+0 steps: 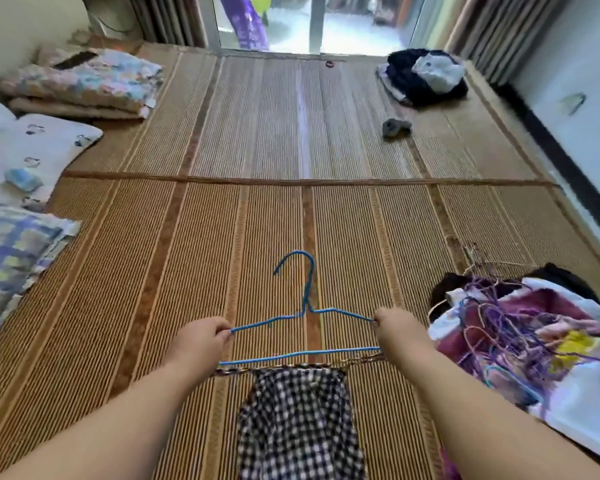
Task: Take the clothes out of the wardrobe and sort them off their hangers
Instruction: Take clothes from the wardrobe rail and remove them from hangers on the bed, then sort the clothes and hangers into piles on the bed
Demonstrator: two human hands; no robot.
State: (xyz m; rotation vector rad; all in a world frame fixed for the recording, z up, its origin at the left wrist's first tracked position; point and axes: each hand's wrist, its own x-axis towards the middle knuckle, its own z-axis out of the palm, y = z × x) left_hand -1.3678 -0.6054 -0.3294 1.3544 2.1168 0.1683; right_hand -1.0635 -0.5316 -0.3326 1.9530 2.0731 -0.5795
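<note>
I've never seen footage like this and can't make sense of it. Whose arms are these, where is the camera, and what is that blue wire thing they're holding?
There is no machine here. One camera sits on a person's head, looking forward and down, so the two bare arms are the wearer's own. The left hand and right hand each pinch one shoulder of a blue wire hanger, with its hook pointing away. Just beneath it, a black-and-white checked garment hangs from what looks like a second, brownish hanger. All this is above a woven floor mat. To the right lies a pile of clothes tangled with hangers. At the far end is a dark heap of clothes. Folded bedding lies along the left.
</note>
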